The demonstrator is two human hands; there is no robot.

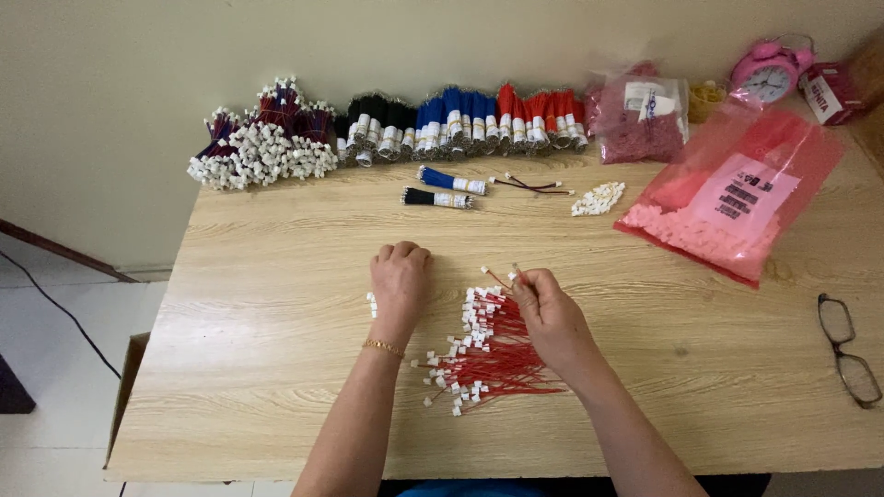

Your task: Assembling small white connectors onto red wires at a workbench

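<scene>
Wires [493,345] lie under right hand [550,313], beside seemingly closed left hand [399,281].

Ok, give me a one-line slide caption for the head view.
Right hand pinches a red wire from the loose pile of red wires while the left hand rests fisted on the wooden table.

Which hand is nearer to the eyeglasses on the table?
Right. The right hand sits over the red wire pile, closer to the eyeglasses at the right edge; the left hand is farther left.
</scene>
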